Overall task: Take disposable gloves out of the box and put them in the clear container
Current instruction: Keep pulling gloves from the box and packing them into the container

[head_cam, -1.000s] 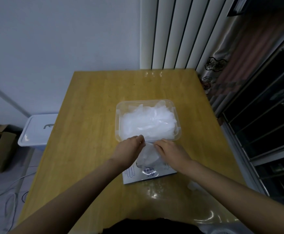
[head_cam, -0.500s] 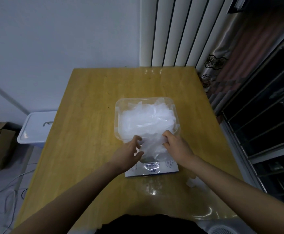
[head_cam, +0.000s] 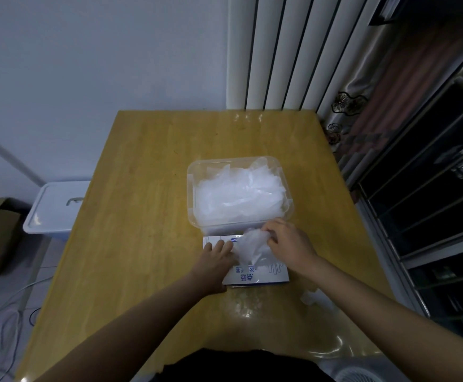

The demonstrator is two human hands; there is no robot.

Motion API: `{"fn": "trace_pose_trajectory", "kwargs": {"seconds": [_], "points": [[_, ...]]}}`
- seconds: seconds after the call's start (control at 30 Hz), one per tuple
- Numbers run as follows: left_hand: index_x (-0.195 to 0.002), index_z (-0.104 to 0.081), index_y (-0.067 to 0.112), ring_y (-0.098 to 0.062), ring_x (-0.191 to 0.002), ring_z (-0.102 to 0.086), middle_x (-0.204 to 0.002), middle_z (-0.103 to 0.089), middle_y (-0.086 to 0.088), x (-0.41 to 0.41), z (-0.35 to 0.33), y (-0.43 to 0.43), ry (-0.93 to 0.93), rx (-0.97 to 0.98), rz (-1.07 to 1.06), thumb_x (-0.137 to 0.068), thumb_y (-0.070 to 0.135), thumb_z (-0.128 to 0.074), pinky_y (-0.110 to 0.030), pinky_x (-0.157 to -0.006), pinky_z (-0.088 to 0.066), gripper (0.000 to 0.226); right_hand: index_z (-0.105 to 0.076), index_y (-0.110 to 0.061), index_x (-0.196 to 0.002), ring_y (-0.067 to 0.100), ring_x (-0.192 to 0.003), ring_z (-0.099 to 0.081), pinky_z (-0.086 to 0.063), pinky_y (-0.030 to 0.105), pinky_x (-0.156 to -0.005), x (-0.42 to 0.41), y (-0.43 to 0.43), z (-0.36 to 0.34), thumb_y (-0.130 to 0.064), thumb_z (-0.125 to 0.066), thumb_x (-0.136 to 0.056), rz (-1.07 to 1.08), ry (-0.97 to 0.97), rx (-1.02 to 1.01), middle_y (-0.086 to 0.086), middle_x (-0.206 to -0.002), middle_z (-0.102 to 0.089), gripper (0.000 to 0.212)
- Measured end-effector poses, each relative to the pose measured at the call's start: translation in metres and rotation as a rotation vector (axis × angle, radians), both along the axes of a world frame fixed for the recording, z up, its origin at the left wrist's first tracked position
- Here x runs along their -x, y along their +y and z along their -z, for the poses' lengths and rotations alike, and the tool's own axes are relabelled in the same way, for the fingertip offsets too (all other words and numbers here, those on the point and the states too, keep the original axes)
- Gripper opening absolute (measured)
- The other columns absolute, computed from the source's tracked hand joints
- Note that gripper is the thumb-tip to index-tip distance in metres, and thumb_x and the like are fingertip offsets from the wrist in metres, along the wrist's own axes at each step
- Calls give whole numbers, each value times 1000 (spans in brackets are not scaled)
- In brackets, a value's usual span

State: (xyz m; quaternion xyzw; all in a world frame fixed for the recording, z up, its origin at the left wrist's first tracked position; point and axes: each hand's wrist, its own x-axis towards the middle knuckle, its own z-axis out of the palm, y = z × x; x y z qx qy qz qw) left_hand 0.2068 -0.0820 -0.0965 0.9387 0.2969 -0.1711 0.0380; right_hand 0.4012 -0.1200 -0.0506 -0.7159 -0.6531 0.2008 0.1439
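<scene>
Gloves were seen heaped in the clear container, filling it nearly to the rim. It had been set on the wooden table just beyond the box, apparently so that each transfer could be kept short. Whether the two touched could not be told.

The left hand was laid flat on the left part of the box's top, fingers straight and pressed together. It was judged to be there to pin the light carton down against the pull. The right hand was curled, and a crumpled translucent glove was pinched in its fingertips. This glove was held just above the box, close to the container's near wall. Its lower end seemed to be caught in the opening, so it was taken as only partly drawn out.

The step in hand was judged to be extraction, with the drop into the container not yet made. A thin film glove of this kind was expected to cling and drag its neighbours out, which would explain the steadying hand.

A pale scrap was noted on the table beside the right forearm. Whether it was a stray glove could not be told. A white lidded bin was seen on the floor to the left.
</scene>
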Motion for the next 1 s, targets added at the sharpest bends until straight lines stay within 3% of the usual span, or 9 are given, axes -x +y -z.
{"fn": "trace_pose_trajectory", "kwargs": {"seconds": [0.17, 0.3, 0.4, 0.53, 0.67, 0.77, 0.87, 0.93, 1.0], "points": [[-136, -42, 21, -22, -124, -34, -136, -33, -4, 10, -5, 2, -94, 165, -55, -82, 43, -67, -33, -103, -33, 64, -65, -15, -114, 14, -89, -57, -47, 24, -72, 1, -5, 7, -14, -49, -96, -16, -25, 67, -1, -111, -58, 24], [-121, -56, 22, -17, -116, -43, -125, -45, 0, 19, -19, 7, -337, 293, -211, -93, 27, -55, -24, -94, -36, 28, -63, -10, -97, 17, -82, -54, -34, 23, -62, 3, 1, 5, -8, -50, -93, 58, 14, 3, 5, -101, -61, 14], [-132, -50, 23, -20, -119, -40, -133, -45, -2, 19, -18, 5, -213, 162, -51, -97, 28, -45, -31, -99, -30, 36, -55, -12, -92, 14, -70, -52, -28, 15, -50, 4, 2, 2, -11, -51, -95, 119, 21, -38, 5, -88, -61, 5], [-143, -36, 19, -23, -122, -37, -150, -34, 1, 11, -12, 0, -74, 168, 127, -96, 39, -46, -34, -100, -27, 52, -53, -12, -93, 16, -71, -53, -30, 19, -52, 0, 2, 3, -9, -51, -94, 160, -4, -63, 4, -91, -57, 4], [-147, -30, 18, -27, -129, -33, -148, -36, -6, 4, -6, 3, 110, 161, 115, -90, 57, -49, -38, -106, -26, 72, -51, -14, -91, 14, -70, -50, -27, 15, -50, -1, 1, 3, -8, -50, -94, 198, 3, -51, -2, -89, -50, 7], [-147, -30, 19, -27, -129, -34, -147, -38, -6, 4, -3, 3, 133, 144, 118, -87, 56, -54, -38, -105, -27, 74, -53, -14, -92, 16, -75, -53, -38, 21, -57, 1, 2, 3, -9, -48, -95, 174, 64, -33, 0, -89, -53, 7], [-141, -40, 20, -21, -126, -40, -142, -45, -1, 7, -11, 5, -26, 256, 47, -87, 47, -61, -32, -102, -31, 64, -58, -11, -102, 15, -78, -54, -39, 22, -60, 5, -1, 4, -10, -48, -95, 93, 110, 0, -3, -90, -54, 12], [-124, -57, 17, -18, -114, -52, -126, -58, 0, 8, -21, 10, -244, 393, -141, -89, 36, -61, -27, -91, -39, 41, -55, -13, -100, 17, -75, -57, -44, 25, -58, 9, -4, 4, -11, -52, -94, 84, 116, 0, 0, -87, -59, 8], [-104, -62, 13, -20, -96, -59, -105, -60, 0, 11, -29, 14, -448, 388, -294, -92, 29, -57, -29, -78, -46, 21, -54, -15, -89, 17, -71, -56, -44, 29, -59, 14, -4, 5, -11, -57, -91, 88, 121, -14, 2, -81, -60, 6]]}}
